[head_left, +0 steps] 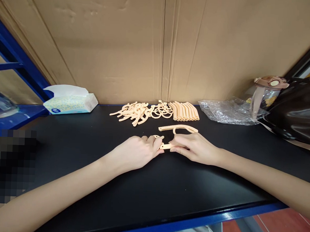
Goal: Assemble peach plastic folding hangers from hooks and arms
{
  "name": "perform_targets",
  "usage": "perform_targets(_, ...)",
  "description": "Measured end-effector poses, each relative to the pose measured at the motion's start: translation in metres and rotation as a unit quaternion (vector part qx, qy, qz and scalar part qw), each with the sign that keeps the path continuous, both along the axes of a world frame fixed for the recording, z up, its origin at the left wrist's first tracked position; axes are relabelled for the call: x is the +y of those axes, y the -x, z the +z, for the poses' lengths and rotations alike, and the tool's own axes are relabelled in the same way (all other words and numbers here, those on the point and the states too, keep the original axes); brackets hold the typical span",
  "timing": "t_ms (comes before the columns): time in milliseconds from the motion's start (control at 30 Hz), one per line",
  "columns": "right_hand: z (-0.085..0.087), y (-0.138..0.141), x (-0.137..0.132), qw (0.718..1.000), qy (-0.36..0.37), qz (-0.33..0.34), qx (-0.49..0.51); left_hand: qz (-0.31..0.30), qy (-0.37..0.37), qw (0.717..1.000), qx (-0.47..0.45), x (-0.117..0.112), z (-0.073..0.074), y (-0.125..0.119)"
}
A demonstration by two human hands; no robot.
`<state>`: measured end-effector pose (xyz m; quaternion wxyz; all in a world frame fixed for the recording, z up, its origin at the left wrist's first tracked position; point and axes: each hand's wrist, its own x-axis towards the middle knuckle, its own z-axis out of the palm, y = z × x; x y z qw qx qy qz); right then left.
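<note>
1. From where I stand, the person's left hand is curled nearly closed, pinching a small pale piece in front of the neat row of strips.
2. The right hand, also in front of the row, pinches a pale strip between thumb and fingers. The strip's holed end points at the left hand. I can't tell if the two pieces touch, because fingers hide that spot.
3. To do this well, I'd hold each piece close to its end, leave the hole showing, line things up and press gently. Thin bits might bend or snap.
4. Between the right hand and the row lies a long strip with a curved part.
5. Left of the row are rings, then a messy pile.
6. Right of the row is a crinkly plastic bag; far left of it, a tissue box.
</note>
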<state>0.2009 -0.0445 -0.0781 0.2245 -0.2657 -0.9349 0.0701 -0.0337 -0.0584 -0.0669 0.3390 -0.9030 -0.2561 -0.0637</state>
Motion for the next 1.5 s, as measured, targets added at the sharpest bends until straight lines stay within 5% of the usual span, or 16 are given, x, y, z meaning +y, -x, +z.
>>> perform_targets(933,-0.0004,-0.0001,0.0001,0.999,0.043,0.003,0.016,0.003,0.014,1.000,0.010,-0.0019,0.0005,-0.0022)
perform_targets(1200,0.0021,0.0025,-0.0008,0.995,0.101,0.006,0.023,0.024,0.023,0.996,0.086,-0.0052,0.0063,-0.0048)
perform_targets(1500,0.0033,0.0026,-0.0006,0.993,0.110,0.020,0.023,-0.028,0.012,0.999,0.031,-0.0012,0.0019,-0.0002)
